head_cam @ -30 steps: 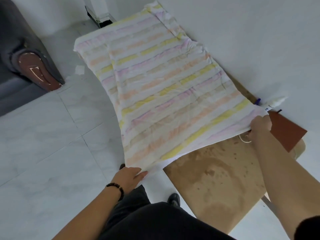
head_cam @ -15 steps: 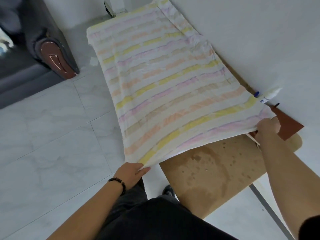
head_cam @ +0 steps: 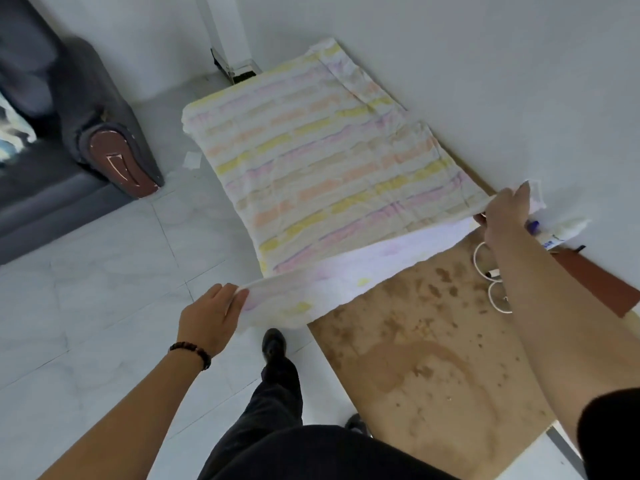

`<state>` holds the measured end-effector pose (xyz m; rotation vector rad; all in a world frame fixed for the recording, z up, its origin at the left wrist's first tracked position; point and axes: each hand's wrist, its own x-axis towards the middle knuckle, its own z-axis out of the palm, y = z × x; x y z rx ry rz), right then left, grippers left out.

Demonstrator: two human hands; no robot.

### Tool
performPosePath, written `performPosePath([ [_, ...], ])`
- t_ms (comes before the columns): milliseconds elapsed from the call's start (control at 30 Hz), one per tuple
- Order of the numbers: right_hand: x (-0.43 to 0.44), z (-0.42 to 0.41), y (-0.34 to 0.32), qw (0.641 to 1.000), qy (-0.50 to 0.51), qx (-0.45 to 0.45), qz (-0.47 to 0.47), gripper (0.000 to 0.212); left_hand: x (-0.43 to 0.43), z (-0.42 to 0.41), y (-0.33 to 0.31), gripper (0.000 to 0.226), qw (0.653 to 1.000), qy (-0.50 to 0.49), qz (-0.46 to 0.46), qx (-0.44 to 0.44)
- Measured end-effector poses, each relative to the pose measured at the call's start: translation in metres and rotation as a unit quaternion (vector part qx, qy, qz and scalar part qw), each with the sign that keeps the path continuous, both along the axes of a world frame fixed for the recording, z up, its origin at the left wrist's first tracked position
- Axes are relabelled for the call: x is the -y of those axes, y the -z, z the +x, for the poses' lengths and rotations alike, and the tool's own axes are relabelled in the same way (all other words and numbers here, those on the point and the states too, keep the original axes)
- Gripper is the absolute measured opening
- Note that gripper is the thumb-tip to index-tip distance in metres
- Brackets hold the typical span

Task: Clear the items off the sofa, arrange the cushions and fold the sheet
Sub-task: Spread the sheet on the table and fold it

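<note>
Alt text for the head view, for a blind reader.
A person's left hand and right hand each grip a near corner of a pastel-striped sheet, lifting its near edge off a stained brown table while the rest lies flat beside a white wall. A grey sofa stands at the frame's left.

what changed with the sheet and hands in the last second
The left hand and right hand lifted the near edge of the sheet off the table and started folding it toward the far end, baring its pale underside. Neither grip let go. The sheet's far part, table and sofa stayed put.
</note>
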<state>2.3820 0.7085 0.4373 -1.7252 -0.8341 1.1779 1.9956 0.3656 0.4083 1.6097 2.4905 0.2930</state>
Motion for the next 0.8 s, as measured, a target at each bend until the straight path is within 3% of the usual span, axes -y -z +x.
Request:
performPosePath([
  [233, -0.065, -0.111, -0.018, 0.998, 0.012, 0.062, -0.026, 0.059, -0.102, -0.115, 0.024, 0.037, 0.999, -0.026, -0.01, 0.021],
  [567, -0.144, -0.204, -0.009, 0.987, 0.014, 0.152, -0.044, 0.058, -0.221, -0.219, 0.053, 0.039, 0.997, -0.021, -0.062, 0.042],
  [800, -0.229, -0.249, 0.042, 0.987, -0.027, 0.153, -0.046, 0.06, -0.288, -0.255, 0.09, 0.044, 0.995, -0.052, -0.075, 0.033],
])
